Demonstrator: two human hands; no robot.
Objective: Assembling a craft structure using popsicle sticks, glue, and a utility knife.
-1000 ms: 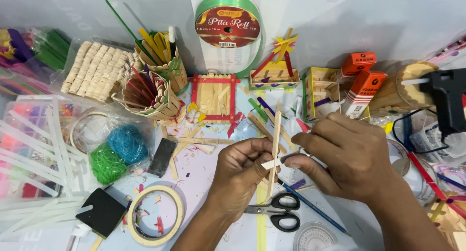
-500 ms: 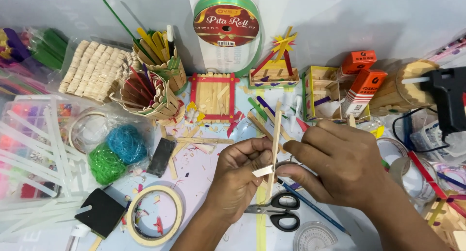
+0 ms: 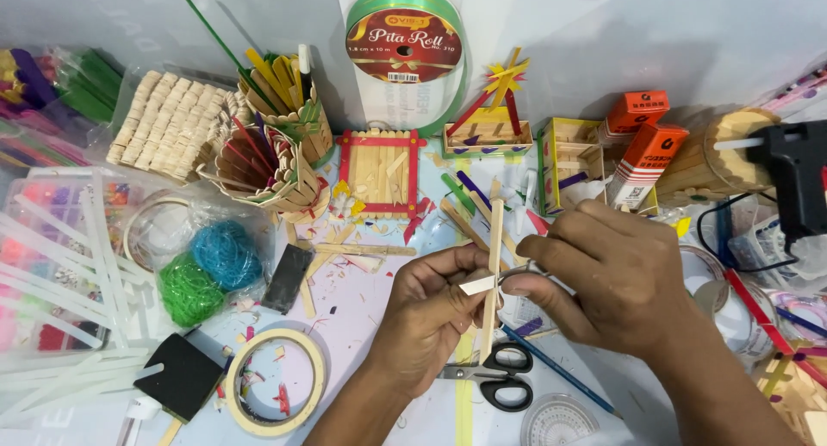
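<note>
Craft stick [image 3: 494, 265] upright — pinched between left hand [image 3: 426, 317]; right hand [image 3: 616, 278].

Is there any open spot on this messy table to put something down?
Little: one bare patch between the black block, tape ring and left hand. Another lies low between tape ring and scissors. The back row and both sides are crowded.

Bright, even light falls from above on the bench [image 3: 362, 299], and shadows stay soft and short. Around the green ribbon roll [image 3: 405, 45], colours look vivid and edges sharp. Left of it, clear plastic bags [image 3: 172, 230] show mild glare. Left of those, the frame edge softens slightly.
</note>
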